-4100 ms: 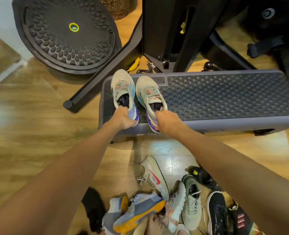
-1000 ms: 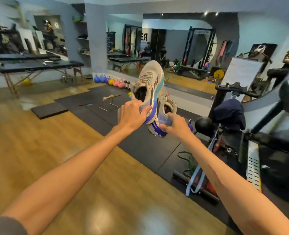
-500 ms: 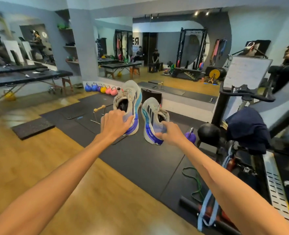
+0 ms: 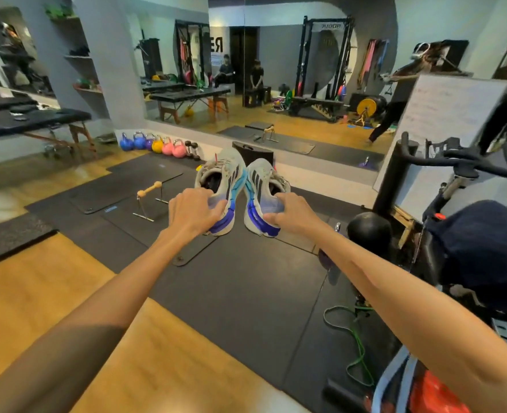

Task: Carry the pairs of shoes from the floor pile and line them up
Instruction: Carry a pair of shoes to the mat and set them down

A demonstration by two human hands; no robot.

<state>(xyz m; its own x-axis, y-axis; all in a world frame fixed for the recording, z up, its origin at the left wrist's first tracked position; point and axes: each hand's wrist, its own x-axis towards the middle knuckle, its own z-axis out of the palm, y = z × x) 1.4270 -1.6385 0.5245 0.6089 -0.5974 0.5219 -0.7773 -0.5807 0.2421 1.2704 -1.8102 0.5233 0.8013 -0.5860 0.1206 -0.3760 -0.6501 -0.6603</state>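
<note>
Two shoes point(image 4: 243, 186) aloft, hands point(image 4: 194, 211) gripping heels.

head view, faces forward over outstretched arms, across gym floor point(image 4: 246, 293).

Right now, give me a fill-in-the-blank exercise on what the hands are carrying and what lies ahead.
1. Each of the hands, left and right, grips one ____ by its heel.
2. The pair is held above the ____-coloured floor mat.
3. The kettlebells stand in a row by the ____.
4. The green band lies on the ____.

Missing words: shoe; black; mirror; mat
</note>
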